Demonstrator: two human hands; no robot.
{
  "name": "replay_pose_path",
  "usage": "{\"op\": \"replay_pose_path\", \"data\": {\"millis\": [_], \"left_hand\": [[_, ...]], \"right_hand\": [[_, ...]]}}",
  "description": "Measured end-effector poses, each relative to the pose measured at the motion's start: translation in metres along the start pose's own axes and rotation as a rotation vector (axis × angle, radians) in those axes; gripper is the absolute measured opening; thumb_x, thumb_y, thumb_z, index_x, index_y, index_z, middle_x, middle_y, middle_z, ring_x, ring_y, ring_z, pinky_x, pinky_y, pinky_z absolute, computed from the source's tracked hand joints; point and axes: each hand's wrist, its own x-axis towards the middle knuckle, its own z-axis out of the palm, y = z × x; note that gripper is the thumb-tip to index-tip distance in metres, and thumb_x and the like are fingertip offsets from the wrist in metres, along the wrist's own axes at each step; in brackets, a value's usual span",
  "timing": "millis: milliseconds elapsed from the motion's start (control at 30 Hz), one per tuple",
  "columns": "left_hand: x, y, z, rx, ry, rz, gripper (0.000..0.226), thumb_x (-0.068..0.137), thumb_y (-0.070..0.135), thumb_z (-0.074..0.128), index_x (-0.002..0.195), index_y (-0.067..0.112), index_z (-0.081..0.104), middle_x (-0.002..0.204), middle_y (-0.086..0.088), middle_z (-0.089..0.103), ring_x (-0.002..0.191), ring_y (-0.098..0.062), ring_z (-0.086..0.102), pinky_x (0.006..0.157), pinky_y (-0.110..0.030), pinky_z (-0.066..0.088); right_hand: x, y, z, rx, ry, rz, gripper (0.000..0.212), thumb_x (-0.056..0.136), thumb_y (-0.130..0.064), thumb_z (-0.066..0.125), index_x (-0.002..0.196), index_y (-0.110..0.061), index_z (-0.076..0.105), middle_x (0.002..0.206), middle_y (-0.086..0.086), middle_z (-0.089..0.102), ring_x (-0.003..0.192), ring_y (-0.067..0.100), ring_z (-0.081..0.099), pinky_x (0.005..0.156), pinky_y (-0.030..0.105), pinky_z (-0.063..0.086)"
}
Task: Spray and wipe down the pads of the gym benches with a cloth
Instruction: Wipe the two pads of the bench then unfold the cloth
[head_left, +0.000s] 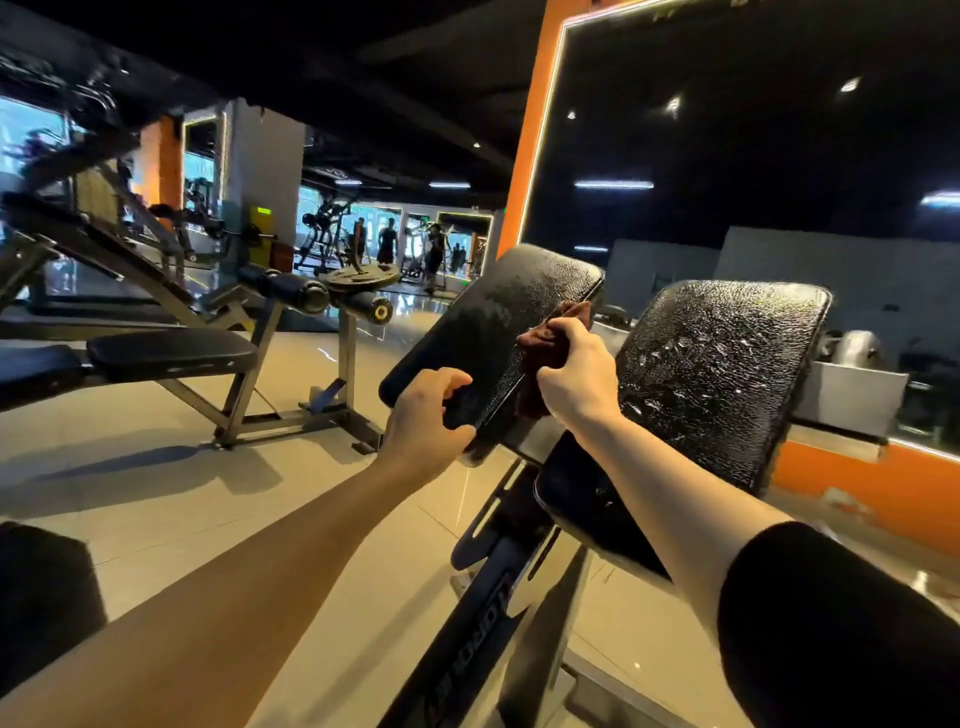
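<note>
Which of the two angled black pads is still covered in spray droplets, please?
The right pad: its surface glistens with droplets, while the left pad looks mostly wiped.

the person is wearing a black sleeve (841, 623) on the right arm, ending near the elbow. the left arm (208, 597) is showing bare along its whole visible length. both hands are going without gloves, rings or watch.

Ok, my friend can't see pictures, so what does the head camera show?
A person's right hand presses a dark red cloth against the inner edge of the left pad, while the left hand grips that pad's near corner. The right pad glistens with droplets. Behind stand another bench and a mirror.
</note>
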Motion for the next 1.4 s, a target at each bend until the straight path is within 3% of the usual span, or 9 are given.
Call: {"op": "replay_pose_path", "data": {"millis": [133, 433, 633, 767, 867, 1033, 1100, 1200, 1400], "left_hand": [[-0.001, -0.023, 0.002, 0.162, 0.004, -0.004, 0.048, 0.077, 0.006, 0.075, 0.121, 0.019, 0.06, 0.119, -0.004, 0.05, 0.11, -0.021, 0.049, 0.093, -0.042, 0.051], [-0.022, -0.043, 0.002, 0.211, 0.002, -0.111, 0.059, 0.081, 0.011, 0.075, 0.133, 0.022, 0.05, 0.132, -0.004, 0.043, 0.11, -0.019, 0.052, 0.09, -0.03, 0.051], [-0.033, -0.043, 0.002, 0.145, -0.066, -0.118, 0.065, 0.08, 0.01, 0.077, 0.137, 0.022, 0.048, 0.138, -0.001, 0.041, 0.119, -0.019, 0.049, 0.096, -0.035, 0.051], [-0.034, -0.042, 0.003, 0.105, -0.06, -0.12, 0.068, 0.08, 0.011, 0.077, 0.139, 0.021, 0.046, 0.138, -0.004, 0.042, 0.119, -0.02, 0.051, 0.095, -0.036, 0.052], [-0.033, -0.036, 0.002, 0.013, -0.033, -0.086, 0.069, 0.079, 0.01, 0.078, 0.139, 0.019, 0.045, 0.134, -0.006, 0.045, 0.113, -0.02, 0.054, 0.091, -0.035, 0.053], [-0.032, -0.014, -0.012, -0.336, -0.131, -0.034, 0.074, 0.078, 0.012, 0.075, 0.141, 0.029, 0.04, 0.132, -0.003, 0.047, 0.113, -0.015, 0.054, 0.088, -0.022, 0.049], [-0.031, -0.005, -0.014, -0.323, -0.13, -0.014, 0.075, 0.078, 0.014, 0.077, 0.14, 0.032, 0.041, 0.132, 0.0, 0.044, 0.116, -0.015, 0.049, 0.094, -0.027, 0.047], [-0.03, -0.004, -0.015, -0.256, -0.06, -0.052, 0.079, 0.073, 0.009, 0.082, 0.14, 0.028, 0.045, 0.134, 0.003, 0.041, 0.119, -0.013, 0.045, 0.103, -0.031, 0.043], [-0.03, -0.008, -0.02, -0.306, -0.03, -0.167, 0.059, 0.075, 0.008, 0.081, 0.125, 0.025, 0.053, 0.114, 0.006, 0.056, 0.112, -0.012, 0.05, 0.097, -0.027, 0.042]], "right_hand": [[0.026, -0.006, -0.008, -0.248, -0.088, -0.023, 0.051, 0.087, -0.002, 0.054, 0.135, -0.018, 0.048, 0.122, 0.013, 0.044, 0.114, 0.036, 0.051, 0.1, 0.04, 0.041], [-0.045, -0.004, 0.043, -0.379, -0.446, -0.139, 0.039, 0.084, -0.014, 0.067, 0.121, -0.017, 0.054, 0.108, 0.003, 0.043, 0.093, 0.018, 0.042, 0.079, 0.024, 0.032], [-0.015, -0.009, 0.027, -0.319, -0.171, 0.016, 0.04, 0.084, -0.003, 0.056, 0.123, -0.013, 0.053, 0.115, 0.01, 0.046, 0.113, 0.034, 0.051, 0.092, 0.032, 0.04], [-0.045, -0.008, 0.039, -0.399, -0.444, -0.178, 0.042, 0.084, -0.008, 0.063, 0.124, -0.016, 0.054, 0.115, 0.006, 0.046, 0.108, 0.025, 0.051, 0.078, 0.023, 0.036], [-0.06, -0.009, 0.037, -0.326, -0.551, -0.244, 0.035, 0.081, -0.009, 0.068, 0.115, -0.016, 0.061, 0.097, -0.001, 0.047, 0.092, 0.016, 0.047, 0.061, 0.013, 0.031], [-0.041, -0.016, 0.022, -0.078, -0.33, -0.096, 0.047, 0.074, -0.003, 0.072, 0.115, -0.016, 0.052, 0.096, 0.0, 0.057, 0.088, 0.014, 0.054, 0.066, 0.013, 0.04], [-0.036, -0.017, 0.018, 0.051, -0.367, 0.0, 0.053, 0.07, -0.002, 0.077, 0.113, -0.015, 0.048, 0.093, -0.001, 0.057, 0.085, 0.011, 0.057, 0.058, 0.009, 0.044], [-0.033, -0.015, 0.016, 0.219, -0.454, 0.118, 0.057, 0.064, 0.008, 0.075, 0.111, -0.012, 0.05, 0.105, 0.01, 0.06, 0.099, 0.025, 0.062, 0.062, 0.026, 0.053], [-0.038, -0.019, 0.01, 0.315, -0.475, 0.012, 0.034, 0.073, 0.006, 0.076, 0.098, -0.015, 0.067, 0.086, 0.003, 0.066, 0.079, 0.013, 0.062, 0.06, 0.013, 0.047]]}}
